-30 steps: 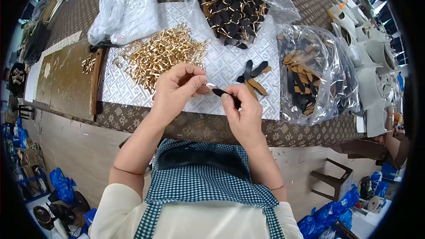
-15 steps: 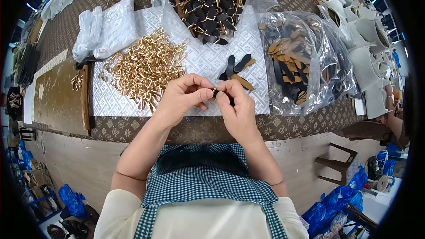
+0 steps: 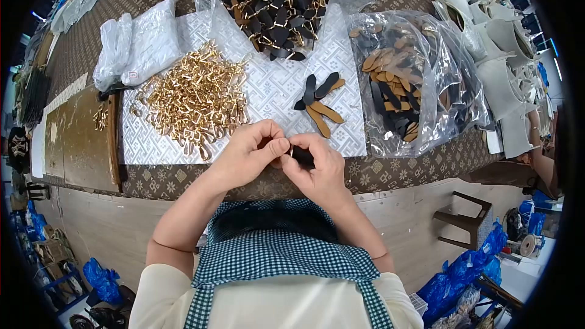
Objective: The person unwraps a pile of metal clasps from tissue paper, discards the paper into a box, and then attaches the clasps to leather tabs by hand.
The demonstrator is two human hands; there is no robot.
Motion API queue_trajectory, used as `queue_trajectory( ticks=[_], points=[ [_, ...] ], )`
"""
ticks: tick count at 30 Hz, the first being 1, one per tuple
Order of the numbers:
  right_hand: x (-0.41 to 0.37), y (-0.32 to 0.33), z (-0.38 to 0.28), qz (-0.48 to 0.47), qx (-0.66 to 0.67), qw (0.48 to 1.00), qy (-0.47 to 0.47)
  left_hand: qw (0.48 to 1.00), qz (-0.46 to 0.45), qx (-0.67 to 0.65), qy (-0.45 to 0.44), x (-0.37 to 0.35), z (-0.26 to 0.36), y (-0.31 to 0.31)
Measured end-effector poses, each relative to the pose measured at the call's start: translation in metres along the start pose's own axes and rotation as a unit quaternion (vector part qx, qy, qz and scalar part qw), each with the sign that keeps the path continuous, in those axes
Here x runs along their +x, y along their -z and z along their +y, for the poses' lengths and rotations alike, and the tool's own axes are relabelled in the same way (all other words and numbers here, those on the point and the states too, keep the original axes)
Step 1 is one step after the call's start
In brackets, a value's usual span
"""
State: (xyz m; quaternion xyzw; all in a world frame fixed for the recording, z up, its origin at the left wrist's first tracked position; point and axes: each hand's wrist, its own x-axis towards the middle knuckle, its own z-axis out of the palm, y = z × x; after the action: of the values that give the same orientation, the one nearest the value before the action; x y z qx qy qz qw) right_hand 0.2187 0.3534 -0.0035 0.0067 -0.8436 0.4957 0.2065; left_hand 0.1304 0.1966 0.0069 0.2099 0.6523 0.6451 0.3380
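My left hand and my right hand meet over the near edge of the table. A small black leather tab is pinched in my right hand, partly covered by its fingers. Thumb and forefinger of my left hand are pressed together at the tab's left end; what they grip is hidden, though a small metallic glint shows there. Just beyond lie several loose leather tabs, black on one face and tan on the other. To the left is a heap of gold metal clasps.
A plastic bag at the back holds black tabs fitted with gold clasps. Another clear bag on the right holds plain tabs. White plastic packets and a worn board lie left. A stool stands right.
Both hands have come slightly nearer my body and a little left, with the black tab. More of the tab shows in my right hand. The view has shifted slightly.
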Motion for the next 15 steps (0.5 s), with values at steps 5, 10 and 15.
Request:
queue_trajectory(
  ticks=[5, 10, 15],
  points=[
    [-0.001, 0.002, 0.001, 0.014, -0.004, 1.0, -0.025, 1.0, -0.014, 0.009, -0.007, 0.001, 0.007, -0.001],
    [0.011, 0.008, 0.002, -0.001, 0.015, 1.0, -0.002, 0.996, -0.021, -0.081, 0.018, 0.009, 0.013, 0.0],
    [0.029, 0.019, 0.001, 0.005, -0.012, 1.0, -0.003, 0.994, 0.029, -0.103, -0.011, 0.026, 0.014, 0.011]
  ],
)
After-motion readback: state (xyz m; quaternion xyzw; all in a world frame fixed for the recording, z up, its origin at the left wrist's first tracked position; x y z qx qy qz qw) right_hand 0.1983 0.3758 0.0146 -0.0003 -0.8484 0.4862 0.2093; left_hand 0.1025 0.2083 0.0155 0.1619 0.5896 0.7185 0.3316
